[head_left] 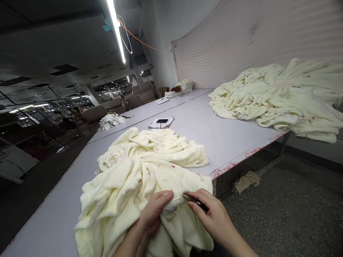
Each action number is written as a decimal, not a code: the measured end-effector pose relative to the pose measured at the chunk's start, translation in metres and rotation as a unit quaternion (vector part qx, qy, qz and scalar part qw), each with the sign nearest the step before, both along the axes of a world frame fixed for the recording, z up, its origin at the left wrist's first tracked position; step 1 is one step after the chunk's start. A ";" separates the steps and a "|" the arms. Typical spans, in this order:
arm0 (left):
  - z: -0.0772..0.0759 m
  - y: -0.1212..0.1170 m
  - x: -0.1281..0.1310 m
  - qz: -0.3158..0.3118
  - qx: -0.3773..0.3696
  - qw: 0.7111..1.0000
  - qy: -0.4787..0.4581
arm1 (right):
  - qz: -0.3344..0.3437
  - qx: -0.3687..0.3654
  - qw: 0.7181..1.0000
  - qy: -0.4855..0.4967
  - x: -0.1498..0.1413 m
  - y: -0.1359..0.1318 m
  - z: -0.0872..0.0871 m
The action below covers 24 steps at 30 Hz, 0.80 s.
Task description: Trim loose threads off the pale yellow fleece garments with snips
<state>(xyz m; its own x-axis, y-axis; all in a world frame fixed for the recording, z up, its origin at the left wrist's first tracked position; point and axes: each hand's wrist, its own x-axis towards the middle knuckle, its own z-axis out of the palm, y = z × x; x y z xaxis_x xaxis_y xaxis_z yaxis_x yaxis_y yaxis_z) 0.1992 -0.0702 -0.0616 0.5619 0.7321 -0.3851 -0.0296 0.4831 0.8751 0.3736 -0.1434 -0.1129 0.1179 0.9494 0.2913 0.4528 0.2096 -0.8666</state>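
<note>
A cream, fleecy garment (118, 192) with small reddish prints lies bunched at the table's near edge and hangs over it. My left hand (154, 212) is closed on its edge, thumb on top, with the other fingers partly hidden under the cloth. In my right hand (211, 212) is a pair of dark thread snips (197, 201), held between thumb and fingers. The tips of the snips point left, close to the edge of the cloth beside my left thumb. Whether the blades touch the cloth I cannot tell. Another cream garment (160, 142) lies bunched just behind.
On the long pale table (193, 125) a dark phone (162, 121) rests on papers (152, 124). A large heap of cream garments (268, 96) covers the right end. White stacks (184, 85) stand at the back, and white cloth (111, 120) lies left. A striped cloth (247, 181) is below the table.
</note>
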 end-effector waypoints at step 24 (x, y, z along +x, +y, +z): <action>-0.006 -0.005 -0.001 0.006 0.005 0.999 -0.050 | -0.004 0.032 0.999 -0.004 -0.001 0.008 0.006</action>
